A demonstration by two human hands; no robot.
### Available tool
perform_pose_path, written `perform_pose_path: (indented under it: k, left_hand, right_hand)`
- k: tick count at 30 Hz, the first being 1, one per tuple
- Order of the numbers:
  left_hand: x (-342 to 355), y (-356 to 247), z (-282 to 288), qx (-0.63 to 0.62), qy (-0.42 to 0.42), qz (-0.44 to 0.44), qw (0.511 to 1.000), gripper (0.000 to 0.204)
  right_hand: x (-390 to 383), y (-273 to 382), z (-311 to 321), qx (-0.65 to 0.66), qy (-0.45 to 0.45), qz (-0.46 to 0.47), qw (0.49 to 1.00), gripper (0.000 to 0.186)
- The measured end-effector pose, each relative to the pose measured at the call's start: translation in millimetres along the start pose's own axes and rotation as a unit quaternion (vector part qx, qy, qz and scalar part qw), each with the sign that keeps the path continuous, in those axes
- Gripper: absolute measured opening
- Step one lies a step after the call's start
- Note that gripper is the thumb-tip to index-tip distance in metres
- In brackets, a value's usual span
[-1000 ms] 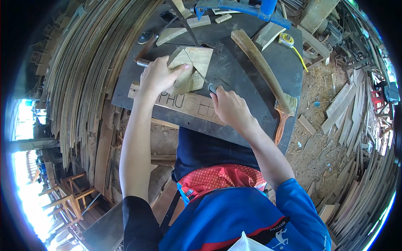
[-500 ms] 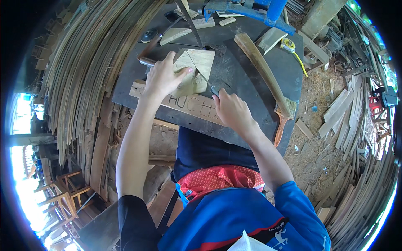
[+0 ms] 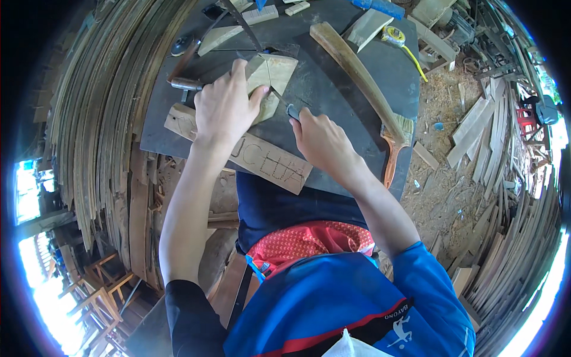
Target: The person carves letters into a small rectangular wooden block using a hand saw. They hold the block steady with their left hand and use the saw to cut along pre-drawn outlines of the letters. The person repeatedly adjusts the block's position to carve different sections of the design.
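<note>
My left hand (image 3: 223,110) grips a pale, angular wood block (image 3: 282,68) from its left side, thumb pressed on the face and a finger along the top. A dark line runs across that face. In my right hand (image 3: 326,143), fingers wrapped round it, is a hand tool (image 3: 292,111) with a grey-blue handle and a thin metal shaft. Its tip meets the block beside my left thumb; the tip's exact shape is too small to tell. Just below lies a plank (image 3: 270,163) with carved letters, partly covered by my left wrist, its right end at the table's near edge.
On the dark table (image 3: 336,113) lie a hammer (image 3: 187,84), a long metal blade (image 3: 242,25), a thick wooden bar (image 3: 357,65), a brush (image 3: 395,143) and a yellow tape measure (image 3: 394,35). Stacked wood strips (image 3: 107,107) rise at left; offcuts (image 3: 473,140) litter the floor at right.
The view has shifted and turned slightly. Within my left hand the block has turned. The lettered plank sits at a steeper slant, its right end now uncovered. The tool still touches the block.
</note>
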State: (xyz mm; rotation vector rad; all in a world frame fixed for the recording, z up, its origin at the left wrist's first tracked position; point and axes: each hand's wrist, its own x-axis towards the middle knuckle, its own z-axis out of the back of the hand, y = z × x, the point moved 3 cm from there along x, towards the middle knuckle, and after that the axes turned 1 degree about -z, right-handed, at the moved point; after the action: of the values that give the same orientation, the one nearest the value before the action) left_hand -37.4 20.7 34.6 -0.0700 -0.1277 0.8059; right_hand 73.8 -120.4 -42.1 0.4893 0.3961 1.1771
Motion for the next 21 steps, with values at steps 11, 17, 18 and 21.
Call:
perform_pose_path:
  k: [11,17,18,21]
  left_hand:
    - [4,11,-2,0.015,0.016,0.003,1.0,0.059]
    - [-4,7,-6,0.023,-0.018,0.029,0.999,0.059]
    - [-4,11,-4,0.033,-0.012,0.053,0.998,0.061]
    - [-4,17,-8,0.021,0.005,0.028,0.999,0.063]
  right_hand:
    - [-29,-5,5,0.039,0.03,-0.013,0.999,0.03]
    - [-17,0,-10,0.073,0.004,-0.018,0.997,0.029]
    - [-39,-5,-3,0.071,0.031,-0.038,0.996,0.028]
    - [-54,-20,4,0.06,0.041,-0.053,0.996,0.028]
